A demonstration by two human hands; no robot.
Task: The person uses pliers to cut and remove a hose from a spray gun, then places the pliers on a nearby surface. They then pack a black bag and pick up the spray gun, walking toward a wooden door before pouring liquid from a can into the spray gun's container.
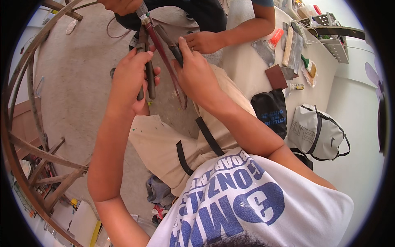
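My left hand point(133, 76) is closed around a plier-like tool with dark metal handles point(152, 80); one handle hangs below the fingers. To its right, my right hand point(197, 76) wraps round a dark-gripped tool point(176, 54), with the index finger stretched along it. The tools' upper ends come close together, and I cannot tell whether they touch. A dark red hose-like strip point(157, 43) runs between my hands and bends in a loop at the bottom. Another person's hand point(121, 5) holds its upper end near a metal fitting point(144, 18). That person's other hand point(205, 42) is beside my right fingers.
On the ledge at right lie a red-handled scraper point(275, 38), a brush point(309, 66), sandpaper point(276, 77) and other hand tools. A black bag point(269, 111) and a grey bag point(317, 131) stand nearby. A curved wooden frame point(31, 99) rises at left.
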